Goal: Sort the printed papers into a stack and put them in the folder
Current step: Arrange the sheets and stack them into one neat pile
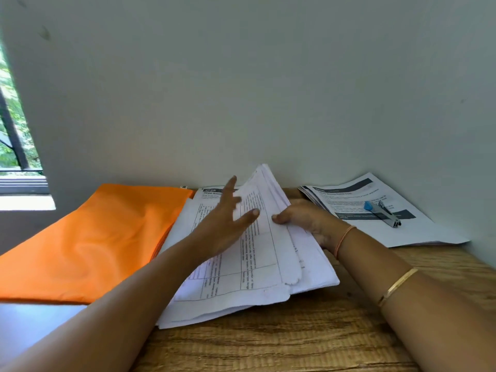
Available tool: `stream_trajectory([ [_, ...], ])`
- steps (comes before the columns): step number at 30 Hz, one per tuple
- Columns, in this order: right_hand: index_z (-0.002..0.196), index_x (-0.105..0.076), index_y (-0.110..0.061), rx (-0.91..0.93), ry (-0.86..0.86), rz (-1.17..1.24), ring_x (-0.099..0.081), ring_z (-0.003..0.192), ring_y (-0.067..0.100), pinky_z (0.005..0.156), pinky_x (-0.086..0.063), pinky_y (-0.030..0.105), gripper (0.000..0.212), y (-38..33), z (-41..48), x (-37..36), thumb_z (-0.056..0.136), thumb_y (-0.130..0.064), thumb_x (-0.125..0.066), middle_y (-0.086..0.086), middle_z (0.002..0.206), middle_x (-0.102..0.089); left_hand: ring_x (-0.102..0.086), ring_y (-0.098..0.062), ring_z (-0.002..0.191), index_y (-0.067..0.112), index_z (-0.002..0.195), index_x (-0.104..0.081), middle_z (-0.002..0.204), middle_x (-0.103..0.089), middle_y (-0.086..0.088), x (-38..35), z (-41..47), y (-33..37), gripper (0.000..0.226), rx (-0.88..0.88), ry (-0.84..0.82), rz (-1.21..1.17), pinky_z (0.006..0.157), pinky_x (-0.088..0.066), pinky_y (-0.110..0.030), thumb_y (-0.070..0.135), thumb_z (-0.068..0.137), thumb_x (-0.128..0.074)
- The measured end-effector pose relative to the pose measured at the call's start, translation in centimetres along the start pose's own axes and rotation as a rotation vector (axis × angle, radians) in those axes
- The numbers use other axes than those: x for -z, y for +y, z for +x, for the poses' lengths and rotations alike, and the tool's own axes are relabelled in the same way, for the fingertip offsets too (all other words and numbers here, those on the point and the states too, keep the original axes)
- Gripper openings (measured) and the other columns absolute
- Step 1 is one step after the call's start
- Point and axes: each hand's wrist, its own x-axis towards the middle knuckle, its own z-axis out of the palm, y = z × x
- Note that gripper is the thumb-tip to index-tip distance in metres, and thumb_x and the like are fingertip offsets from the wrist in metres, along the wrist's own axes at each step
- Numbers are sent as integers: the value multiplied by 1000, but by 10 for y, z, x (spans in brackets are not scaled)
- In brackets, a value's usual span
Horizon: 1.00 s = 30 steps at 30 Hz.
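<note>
A loose pile of printed papers [257,267] lies in the middle of the wooden table [295,339]. My right hand [306,221] grips several upper sheets at their right side, thumb on top, and lifts them so that they fan up toward the wall. My left hand [228,224] hovers over the printed table page with fingers spread and straight; whether it touches the page I cannot tell. An orange folder [94,237] lies flat to the left of the pile, its edge tucked under the papers. A second set of printed papers [375,226] lies at the right rear.
A grey stapler with a blue end [382,212] rests on the right-hand papers. A white wall rises directly behind the table. A window [13,146] is at the far left. Bare wood shows along the table's front.
</note>
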Motion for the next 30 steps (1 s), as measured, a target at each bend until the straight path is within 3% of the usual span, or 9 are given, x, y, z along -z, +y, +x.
stream_trajectory([
  [3,122,-58,-1,138,50,124,-61,108,39,97,-47,52,34,-9,-1,14,88,1,-59,21,119,-63,-29,-22,138,26,150,-10,152,-30,-3,18,2,-7,80,-35,284,173,114,-25,-43,34,89,-61],
  [7,122,-56,-3,323,70,279,-63,95,27,93,-51,39,31,-19,-8,29,91,-4,-56,13,109,-65,-38,-26,130,17,145,-26,143,-37,-9,36,9,-11,78,123,539,-133,108,-34,-45,23,82,-72],
  [10,112,-60,-3,416,50,448,-67,79,17,78,-55,27,21,-23,-12,33,92,-4,-53,7,94,-68,-62,-31,101,5,133,-43,122,-59,-15,52,10,-7,58,248,473,-740,83,-52,-44,13,82,-70],
  [12,104,-63,-6,456,81,490,-69,75,16,73,-57,28,15,-25,-14,34,91,-7,-55,5,87,-71,-65,-35,96,1,116,-59,110,-67,-19,59,7,-3,32,241,337,-896,87,-51,-49,7,85,-64],
  [14,101,-64,-10,514,165,444,-68,82,18,79,-57,31,12,-26,-17,34,91,-9,-57,3,89,-71,-67,-35,94,3,107,-63,104,-70,-17,61,2,5,21,158,339,-836,86,-52,-49,5,86,-61],
  [18,94,-59,-29,646,407,211,-63,91,12,91,-50,31,8,-29,-21,30,93,-22,-58,-8,95,-65,-71,-19,76,10,97,-64,89,-73,-4,57,-5,23,12,-113,502,-683,60,-57,-30,6,85,-63],
  [22,91,-60,-28,744,493,229,-64,89,16,91,-52,36,12,-39,-29,31,93,-16,-59,-5,90,-66,-69,-7,65,13,87,-61,77,-70,4,55,-12,40,7,-270,638,-573,52,-54,-20,8,85,-64],
  [27,100,-62,-23,741,310,396,-66,98,19,92,-51,34,17,-39,-27,40,85,-18,-68,0,100,-69,-68,-6,67,9,90,-60,80,-69,4,55,-14,42,14,-327,653,-494,55,-56,-23,16,81,-68],
  [30,109,-65,-16,678,76,458,-68,100,18,84,-56,29,74,-30,-21,44,48,-53,-87,4,106,-72,-71,-12,78,19,99,-61,91,-72,2,53,-13,33,34,-259,537,-507,64,-58,-31,30,70,-75],
])
